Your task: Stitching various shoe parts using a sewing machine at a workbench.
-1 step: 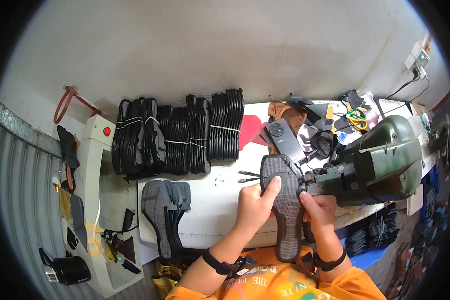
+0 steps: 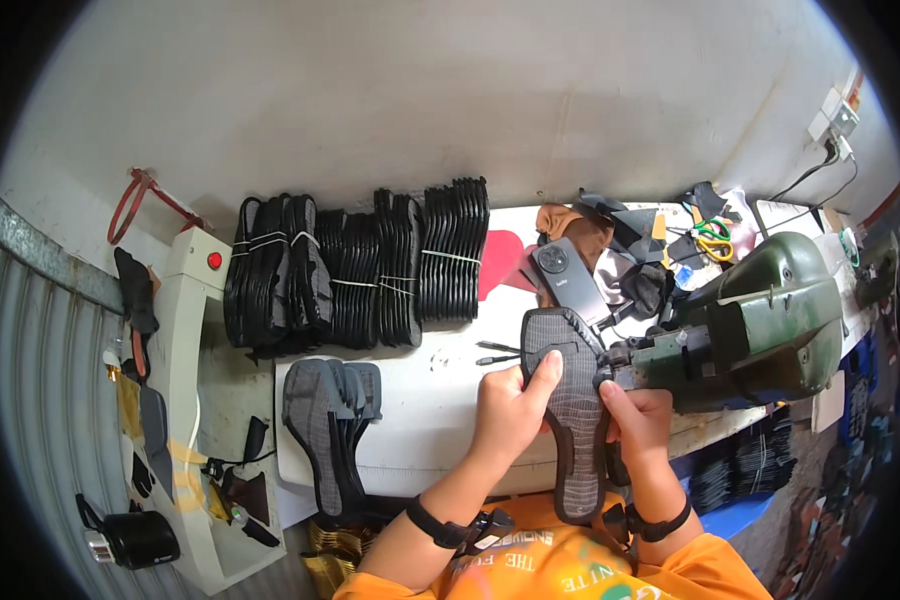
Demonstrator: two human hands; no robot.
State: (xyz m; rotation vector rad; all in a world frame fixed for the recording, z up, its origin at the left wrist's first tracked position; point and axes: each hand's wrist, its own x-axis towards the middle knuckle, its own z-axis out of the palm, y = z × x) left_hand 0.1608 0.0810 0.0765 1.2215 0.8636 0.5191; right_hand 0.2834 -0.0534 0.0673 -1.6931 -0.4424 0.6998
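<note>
Open white tabletop separates gray stack from held black-edged insole.

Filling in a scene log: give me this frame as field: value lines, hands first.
left hand: grips sole, thumb on its upper face
right hand: grips the sole's right edge
sole: grey, black edging, wide end away from the person
machine: green, right of the sole
loose soles: left part of table
bundles: tied, behind the loose soles
phone: beyond the sole's wide end
</note>
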